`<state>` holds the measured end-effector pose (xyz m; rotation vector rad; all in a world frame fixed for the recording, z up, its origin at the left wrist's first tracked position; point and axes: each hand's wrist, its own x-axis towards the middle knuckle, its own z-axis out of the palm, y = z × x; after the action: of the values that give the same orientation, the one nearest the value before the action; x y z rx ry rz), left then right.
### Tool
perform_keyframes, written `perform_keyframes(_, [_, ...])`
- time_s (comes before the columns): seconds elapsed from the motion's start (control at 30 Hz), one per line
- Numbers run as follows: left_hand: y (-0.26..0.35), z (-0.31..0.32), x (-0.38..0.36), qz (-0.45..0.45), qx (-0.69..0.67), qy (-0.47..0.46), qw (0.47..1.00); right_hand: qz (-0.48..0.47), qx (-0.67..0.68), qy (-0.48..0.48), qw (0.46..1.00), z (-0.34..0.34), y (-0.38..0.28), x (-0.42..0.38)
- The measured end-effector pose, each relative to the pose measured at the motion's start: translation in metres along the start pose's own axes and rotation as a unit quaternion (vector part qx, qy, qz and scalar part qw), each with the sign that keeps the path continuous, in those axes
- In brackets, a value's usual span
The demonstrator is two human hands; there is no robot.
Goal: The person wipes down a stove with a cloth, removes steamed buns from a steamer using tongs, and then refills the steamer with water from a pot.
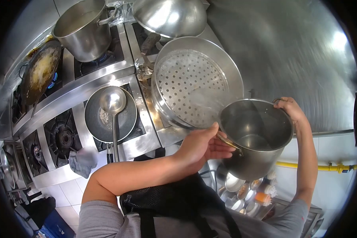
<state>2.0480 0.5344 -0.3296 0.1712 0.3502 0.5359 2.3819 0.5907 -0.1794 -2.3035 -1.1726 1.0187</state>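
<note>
A deep steel pot (252,158) is held up between my two hands, tilted toward a large steamer pan. My left hand (200,148) is at its left handle, fingers bent around the metal. At the far right handle, my right hand (290,109) has its fingers closed on the loop. The pot's inside looks nearly empty, with a little shine at the bottom. Right beside its rim stands the wide steamer pan (190,85) with a perforated bottom, and a whitish blur of steam or liquid shows between them.
A tall pot (83,31) and a dark wok (39,75) sit over blue flames. A frying pan (93,127) holds a ladle (113,100). A domed lid (170,18) lies behind the steamer. A grey cloth (83,162) hangs at the stove edge; a yellow pipe (325,167) runs at right.
</note>
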Motion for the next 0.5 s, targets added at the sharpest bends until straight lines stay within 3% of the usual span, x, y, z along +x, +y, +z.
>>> perform_keyframes(0.27, [0.001,-0.007,-0.001,-0.002,0.002,-0.032,0.999,-0.028,-0.019,-0.01,0.999,-0.006,0.004,0.013])
perform_keyframes(0.43, [0.003,-0.022,0.0,0.055,0.069,-0.099,0.991,-0.014,-0.028,-0.014,0.999,-0.008,0.0,0.016])
perform_keyframes(0.5, [0.005,-0.023,0.0,0.051,0.104,-0.083,0.99,-0.009,-0.025,-0.015,1.0,-0.01,0.0,0.016])
